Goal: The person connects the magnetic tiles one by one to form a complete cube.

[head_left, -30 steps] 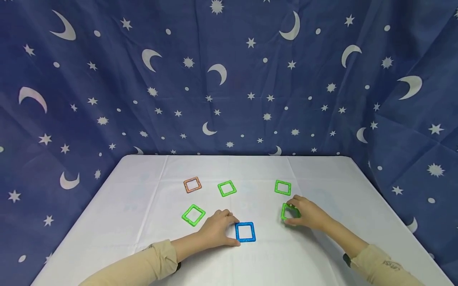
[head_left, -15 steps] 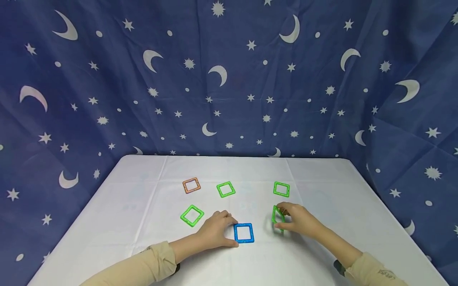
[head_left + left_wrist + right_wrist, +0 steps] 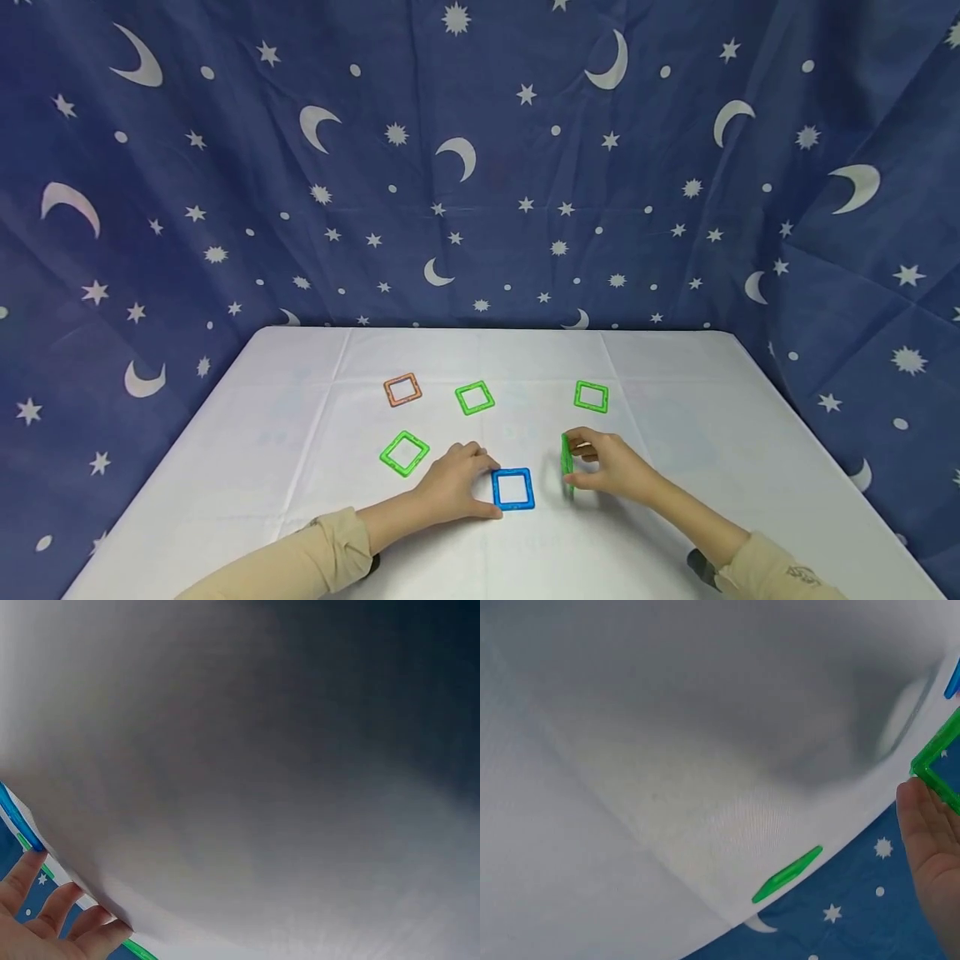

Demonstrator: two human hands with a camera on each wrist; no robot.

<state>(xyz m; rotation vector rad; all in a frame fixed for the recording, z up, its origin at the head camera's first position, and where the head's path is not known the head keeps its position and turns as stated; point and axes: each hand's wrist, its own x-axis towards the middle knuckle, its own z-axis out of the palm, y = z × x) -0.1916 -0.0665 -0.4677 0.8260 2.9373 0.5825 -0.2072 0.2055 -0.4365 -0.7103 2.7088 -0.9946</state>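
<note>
In the head view, my left hand (image 3: 453, 485) rests on the table and holds a blue square magnetic tile (image 3: 532, 489) at its left side, thumb at the near corner and fingers at the far one. The tile lies flat. To its right and apart from it, my right hand (image 3: 618, 468) grips a green square magnetic tile (image 3: 566, 457) between thumb and fingers, turned nearly edge-on. A fingertip meets the blue tile (image 3: 21, 819) in the left wrist view. The right wrist view catches part of the held green tile (image 3: 934, 744) beside the fingers.
Several loose square tiles lie flat on the white tabletop (image 3: 300, 358): an orange tile (image 3: 387, 394) at the back left, a green tile (image 3: 480, 409) beside it, another green tile (image 3: 591, 409) at the back right, and one (image 3: 417, 463) left of my left hand. A patterned blue curtain (image 3: 480, 208) hangs behind.
My right hand has moved left towards the blue tile, tipping the green tile from facing the camera to nearly edge-on. The left hand and blue tile have stayed put.
</note>
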